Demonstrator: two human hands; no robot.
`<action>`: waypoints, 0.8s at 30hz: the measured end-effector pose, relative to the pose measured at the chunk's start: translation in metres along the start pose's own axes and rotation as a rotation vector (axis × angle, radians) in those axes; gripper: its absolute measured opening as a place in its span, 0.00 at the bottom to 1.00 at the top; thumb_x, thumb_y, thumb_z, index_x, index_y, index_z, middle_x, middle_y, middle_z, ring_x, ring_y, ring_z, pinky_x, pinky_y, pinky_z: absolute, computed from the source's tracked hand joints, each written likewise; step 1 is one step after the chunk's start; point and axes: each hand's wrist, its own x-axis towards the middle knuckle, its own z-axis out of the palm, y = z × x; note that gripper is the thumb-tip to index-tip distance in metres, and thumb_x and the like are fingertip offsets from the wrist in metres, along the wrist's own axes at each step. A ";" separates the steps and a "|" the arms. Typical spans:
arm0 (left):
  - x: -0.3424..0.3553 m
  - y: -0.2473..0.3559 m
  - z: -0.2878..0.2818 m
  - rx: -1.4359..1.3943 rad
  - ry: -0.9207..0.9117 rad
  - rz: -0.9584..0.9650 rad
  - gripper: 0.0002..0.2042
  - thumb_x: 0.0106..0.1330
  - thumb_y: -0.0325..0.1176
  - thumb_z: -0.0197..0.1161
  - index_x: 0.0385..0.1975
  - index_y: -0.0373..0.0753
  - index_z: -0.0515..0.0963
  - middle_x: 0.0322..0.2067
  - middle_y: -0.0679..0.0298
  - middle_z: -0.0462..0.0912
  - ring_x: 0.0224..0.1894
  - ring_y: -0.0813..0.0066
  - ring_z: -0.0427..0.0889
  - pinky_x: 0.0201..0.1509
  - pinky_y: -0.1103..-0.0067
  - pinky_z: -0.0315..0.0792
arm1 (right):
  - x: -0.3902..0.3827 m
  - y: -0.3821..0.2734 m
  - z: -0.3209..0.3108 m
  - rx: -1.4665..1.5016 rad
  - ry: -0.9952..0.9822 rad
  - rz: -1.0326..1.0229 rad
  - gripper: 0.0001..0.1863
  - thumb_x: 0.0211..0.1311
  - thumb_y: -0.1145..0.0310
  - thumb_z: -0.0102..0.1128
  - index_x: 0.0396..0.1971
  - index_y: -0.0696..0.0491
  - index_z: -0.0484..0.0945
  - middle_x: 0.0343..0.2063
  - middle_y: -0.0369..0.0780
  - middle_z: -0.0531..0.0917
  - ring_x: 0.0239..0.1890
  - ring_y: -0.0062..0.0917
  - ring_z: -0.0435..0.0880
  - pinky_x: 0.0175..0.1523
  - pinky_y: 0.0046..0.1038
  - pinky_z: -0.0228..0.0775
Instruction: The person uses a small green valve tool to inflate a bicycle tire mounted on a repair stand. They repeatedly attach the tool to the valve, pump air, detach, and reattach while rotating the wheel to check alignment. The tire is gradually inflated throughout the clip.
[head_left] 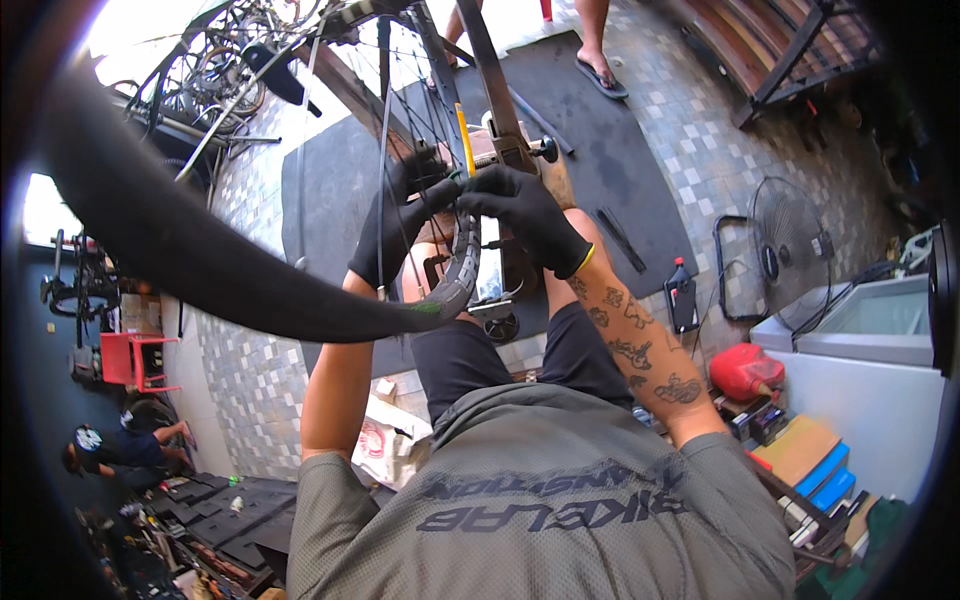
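Observation:
A bicycle wheel with a black tire point(230, 275) and thin spokes stands upright in front of me, in a metal stand point(514, 148) with clamps. My left hand point(408, 205), in a black glove, reaches among the spokes, fingertips closed near a small green piece point(453, 176). My right hand point(512, 212), also gloved, has its fingers bent at the spokes just inside the tire, touching near the lower end of an upright yellow strip point(464, 135). What either hand's fingertips hold is too small to make out.
A dark mat point(330, 180) lies below, with a bottle point(680, 298) and black strips point(620, 238). A person's sandaled foot point(598, 78) stands beyond; another person point(115, 450) is at lower left. A fan point(785, 255), red can point(743, 372) and bikes point(225, 80) surround me.

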 end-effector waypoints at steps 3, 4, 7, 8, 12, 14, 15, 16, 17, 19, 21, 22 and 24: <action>0.005 -0.022 -0.003 -0.155 -0.129 0.038 0.28 0.73 0.35 0.63 0.70 0.30 0.65 0.63 0.55 0.76 0.65 0.67 0.75 0.71 0.72 0.65 | 0.002 -0.001 -0.001 0.096 0.179 -0.077 0.12 0.71 0.70 0.64 0.49 0.59 0.81 0.42 0.37 0.85 0.46 0.16 0.83 0.54 0.20 0.73; 0.009 -0.029 -0.006 -0.069 -0.132 0.049 0.28 0.73 0.34 0.63 0.70 0.30 0.66 0.63 0.55 0.77 0.65 0.67 0.75 0.72 0.72 0.65 | 0.000 -0.002 -0.006 0.091 0.198 -0.093 0.12 0.72 0.70 0.63 0.50 0.59 0.81 0.43 0.36 0.85 0.46 0.16 0.83 0.55 0.20 0.73; 0.015 -0.052 -0.009 -0.160 -0.120 0.016 0.28 0.74 0.36 0.64 0.68 0.30 0.67 0.62 0.56 0.77 0.65 0.66 0.74 0.71 0.72 0.64 | -0.014 0.000 -0.025 -0.127 0.234 -0.169 0.14 0.75 0.69 0.59 0.51 0.62 0.80 0.45 0.37 0.84 0.49 0.15 0.81 0.58 0.20 0.72; 0.016 -0.057 -0.009 -0.225 -0.113 0.075 0.28 0.73 0.37 0.65 0.68 0.29 0.67 0.61 0.56 0.77 0.65 0.66 0.74 0.71 0.72 0.64 | -0.021 0.003 -0.033 -0.222 0.224 -0.216 0.13 0.75 0.70 0.59 0.50 0.63 0.81 0.45 0.37 0.84 0.49 0.16 0.82 0.57 0.21 0.74; 0.003 -0.043 -0.005 -0.050 -0.077 0.123 0.25 0.71 0.38 0.65 0.62 0.29 0.73 0.56 0.56 0.81 0.58 0.71 0.78 0.65 0.74 0.70 | -0.049 0.038 -0.064 -0.168 0.385 -0.157 0.09 0.70 0.73 0.62 0.46 0.61 0.81 0.43 0.38 0.86 0.44 0.20 0.85 0.54 0.23 0.76; -0.009 -0.019 0.001 -0.072 -0.093 0.170 0.23 0.71 0.39 0.63 0.58 0.29 0.76 0.51 0.56 0.84 0.50 0.72 0.82 0.57 0.74 0.74 | -0.062 0.057 -0.081 -0.190 0.404 -0.095 0.09 0.72 0.72 0.61 0.46 0.61 0.81 0.42 0.39 0.86 0.45 0.21 0.86 0.55 0.24 0.78; -0.028 -0.006 0.004 -0.089 -0.070 0.307 0.23 0.72 0.42 0.62 0.57 0.27 0.76 0.49 0.57 0.85 0.49 0.73 0.82 0.57 0.75 0.74 | -0.068 0.069 -0.087 -0.206 0.463 -0.046 0.09 0.73 0.72 0.61 0.45 0.61 0.81 0.41 0.39 0.85 0.45 0.21 0.86 0.56 0.25 0.79; -0.034 0.008 0.002 -0.122 -0.093 0.129 0.24 0.73 0.43 0.62 0.57 0.27 0.76 0.48 0.57 0.85 0.48 0.74 0.81 0.55 0.76 0.74 | -0.072 0.081 -0.091 -0.127 0.425 -0.052 0.09 0.73 0.72 0.61 0.46 0.61 0.81 0.41 0.38 0.86 0.45 0.21 0.86 0.55 0.25 0.79; -0.038 0.020 0.001 -0.157 -0.141 0.120 0.25 0.73 0.45 0.61 0.57 0.26 0.76 0.47 0.57 0.84 0.47 0.75 0.81 0.54 0.76 0.74 | -0.076 0.091 -0.095 -0.054 0.423 -0.051 0.09 0.73 0.71 0.61 0.46 0.61 0.81 0.41 0.38 0.86 0.44 0.21 0.86 0.55 0.24 0.79; -0.046 0.037 0.003 -0.181 -0.113 0.050 0.26 0.74 0.45 0.61 0.57 0.26 0.76 0.45 0.58 0.84 0.46 0.75 0.80 0.53 0.77 0.74 | -0.084 0.107 -0.097 0.017 0.479 0.043 0.08 0.72 0.71 0.62 0.46 0.58 0.82 0.38 0.37 0.86 0.42 0.19 0.85 0.52 0.23 0.79; -0.048 0.046 0.004 -0.164 -0.105 0.080 0.26 0.74 0.46 0.61 0.56 0.25 0.76 0.45 0.58 0.84 0.45 0.75 0.80 0.52 0.77 0.74 | -0.091 0.116 -0.096 -0.015 0.506 0.159 0.07 0.70 0.73 0.62 0.43 0.60 0.84 0.38 0.36 0.87 0.42 0.18 0.85 0.49 0.21 0.78; -0.048 0.049 0.004 -0.128 -0.108 0.101 0.26 0.74 0.46 0.61 0.56 0.26 0.77 0.44 0.58 0.84 0.44 0.75 0.80 0.52 0.77 0.74 | -0.094 0.117 -0.095 -0.065 0.423 0.089 0.08 0.70 0.73 0.62 0.43 0.60 0.84 0.38 0.37 0.87 0.43 0.18 0.85 0.50 0.21 0.78; -0.048 0.050 0.004 -0.089 -0.108 0.110 0.26 0.73 0.46 0.61 0.56 0.26 0.77 0.44 0.58 0.84 0.44 0.75 0.80 0.52 0.77 0.73 | -0.103 0.115 -0.092 -0.230 0.409 0.070 0.08 0.71 0.72 0.62 0.43 0.60 0.84 0.38 0.37 0.87 0.43 0.19 0.86 0.51 0.22 0.78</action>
